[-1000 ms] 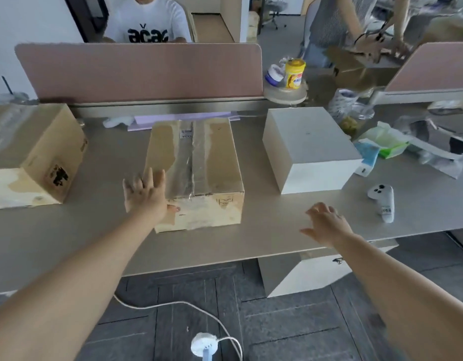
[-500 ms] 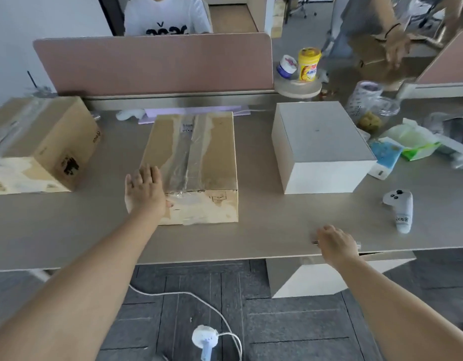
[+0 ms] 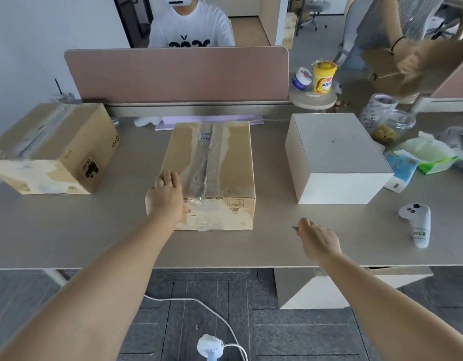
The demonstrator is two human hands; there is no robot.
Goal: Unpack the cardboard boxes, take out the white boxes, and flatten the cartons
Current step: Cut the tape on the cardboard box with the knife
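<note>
The taped carton (image 3: pixel 225 157) sits at 12 o'clock on the table (image 3: pixel 94 230), its flaps sealed under clear tape. My left hand (image 3: pixel 166 198) lies on its near-left corner, fingers straight and flat on top, thumb down the front face. My right hand (image 3: pixel 319 238) hovers low over the table at 4 o'clock from the carton, apart from it, fingers curled round a small grey object (image 3: pixel 294 226) of which only the tip shows. A white box (image 3: pixel 334 152) stands at 2 o'clock, a second sealed carton (image 3: pixel 55 147) at 10 o'clock, and a white controller (image 3: pixel 418 222) at 3 o'clock.
</note>
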